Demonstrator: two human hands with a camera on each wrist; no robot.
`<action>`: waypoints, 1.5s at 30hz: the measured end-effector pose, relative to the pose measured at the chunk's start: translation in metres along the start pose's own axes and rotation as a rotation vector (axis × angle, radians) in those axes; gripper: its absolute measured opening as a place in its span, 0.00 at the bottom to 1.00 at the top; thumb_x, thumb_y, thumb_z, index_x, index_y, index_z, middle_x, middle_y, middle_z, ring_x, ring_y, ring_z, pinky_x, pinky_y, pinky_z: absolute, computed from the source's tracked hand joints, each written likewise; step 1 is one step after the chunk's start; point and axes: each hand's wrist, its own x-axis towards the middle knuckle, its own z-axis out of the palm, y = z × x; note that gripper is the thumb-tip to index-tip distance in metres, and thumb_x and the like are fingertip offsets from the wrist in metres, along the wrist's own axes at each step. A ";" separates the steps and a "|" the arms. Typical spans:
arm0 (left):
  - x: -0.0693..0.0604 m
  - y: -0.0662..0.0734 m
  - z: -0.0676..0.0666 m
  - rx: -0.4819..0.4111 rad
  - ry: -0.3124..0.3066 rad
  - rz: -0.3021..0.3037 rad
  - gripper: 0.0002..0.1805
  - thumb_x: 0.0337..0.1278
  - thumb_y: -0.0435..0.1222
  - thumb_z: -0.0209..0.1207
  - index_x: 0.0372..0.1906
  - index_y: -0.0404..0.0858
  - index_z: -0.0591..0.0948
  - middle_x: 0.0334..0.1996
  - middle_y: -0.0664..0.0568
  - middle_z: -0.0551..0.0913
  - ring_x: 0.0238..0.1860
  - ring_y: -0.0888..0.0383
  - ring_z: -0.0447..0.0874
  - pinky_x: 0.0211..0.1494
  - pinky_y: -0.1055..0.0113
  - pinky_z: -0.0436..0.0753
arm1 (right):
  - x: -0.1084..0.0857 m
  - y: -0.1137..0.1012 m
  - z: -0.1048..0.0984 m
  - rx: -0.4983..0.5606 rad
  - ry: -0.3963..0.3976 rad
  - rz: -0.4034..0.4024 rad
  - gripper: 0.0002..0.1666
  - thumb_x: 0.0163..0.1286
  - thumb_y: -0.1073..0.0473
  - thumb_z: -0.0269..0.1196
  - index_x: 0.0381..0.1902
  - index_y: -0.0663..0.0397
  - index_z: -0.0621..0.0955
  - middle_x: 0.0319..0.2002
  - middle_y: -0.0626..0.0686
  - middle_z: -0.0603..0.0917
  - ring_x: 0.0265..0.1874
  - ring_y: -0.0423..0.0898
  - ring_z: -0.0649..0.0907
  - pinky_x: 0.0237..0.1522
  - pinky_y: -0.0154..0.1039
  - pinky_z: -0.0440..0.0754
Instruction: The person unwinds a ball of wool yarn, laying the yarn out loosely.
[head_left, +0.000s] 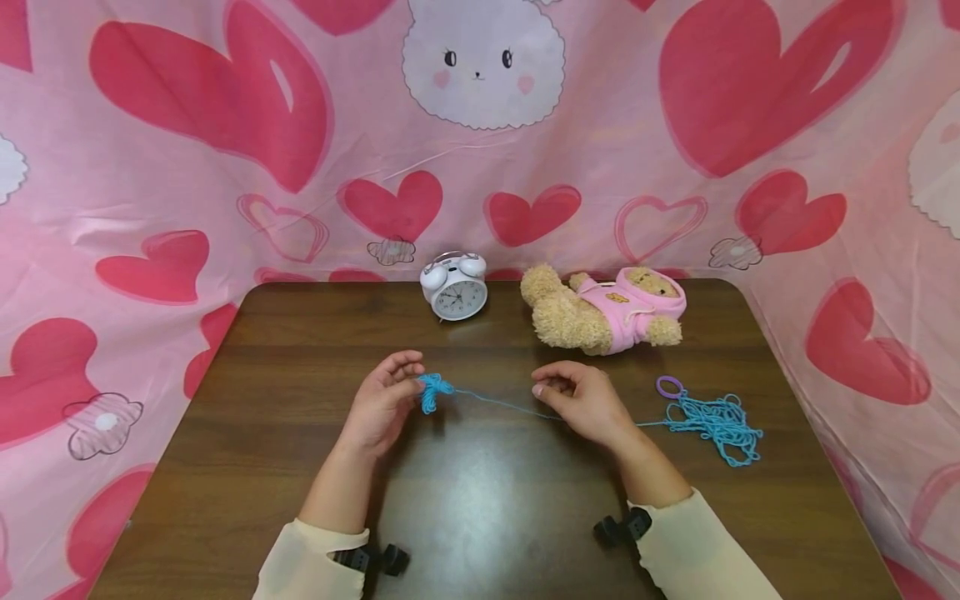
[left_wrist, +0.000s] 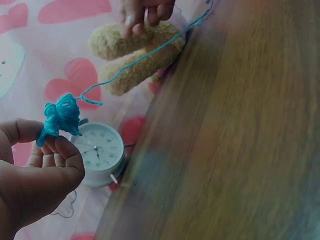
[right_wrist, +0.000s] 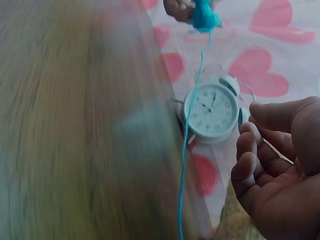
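Observation:
My left hand (head_left: pixel 378 408) pinches a small wound bundle of blue yarn (head_left: pixel 432 392) between thumb and fingers; the left wrist view shows the bundle (left_wrist: pixel 62 117) above the fingertips. From it a single strand (head_left: pixel 502 403) runs right, past my right hand (head_left: pixel 588 406), to a loose blue yarn pile (head_left: pixel 712 423) on the table. The right hand's fingers are loosely bent and hold nothing. In the right wrist view the strand (right_wrist: pixel 184 160) passes beside that hand (right_wrist: pixel 280 175), apart from its fingertips.
A white alarm clock (head_left: pixel 459 287) stands at the back of the brown table (head_left: pixel 300 333). Right of it lies a teddy bear (head_left: pixel 615 312) in a pink hoodie. A purple ring (head_left: pixel 658 387) touches the yarn pile's left side. Pink heart-patterned cloth (head_left: pixel 465 158) hangs behind.

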 end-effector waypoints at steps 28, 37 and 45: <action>0.003 -0.017 0.030 0.006 -0.082 -0.054 0.20 0.61 0.19 0.56 0.57 0.35 0.75 0.43 0.47 0.78 0.45 0.54 0.77 0.43 0.68 0.81 | 0.013 -0.027 0.052 -0.058 -0.141 -0.151 0.05 0.66 0.57 0.74 0.39 0.49 0.91 0.30 0.42 0.82 0.24 0.38 0.79 0.25 0.34 0.79; 0.003 -0.015 0.024 -0.001 -0.046 -0.035 0.20 0.60 0.18 0.56 0.56 0.35 0.76 0.43 0.46 0.78 0.46 0.54 0.76 0.42 0.68 0.79 | 0.011 -0.024 0.043 -0.070 -0.108 -0.138 0.03 0.67 0.58 0.71 0.34 0.49 0.90 0.27 0.40 0.82 0.25 0.38 0.78 0.28 0.33 0.77; 0.001 -0.009 0.013 -0.006 -0.029 -0.034 0.21 0.61 0.19 0.56 0.57 0.35 0.74 0.44 0.47 0.77 0.46 0.55 0.75 0.42 0.68 0.79 | 0.008 -0.015 0.021 -0.084 -0.060 -0.109 0.02 0.66 0.59 0.71 0.33 0.48 0.89 0.28 0.41 0.82 0.26 0.39 0.78 0.30 0.33 0.76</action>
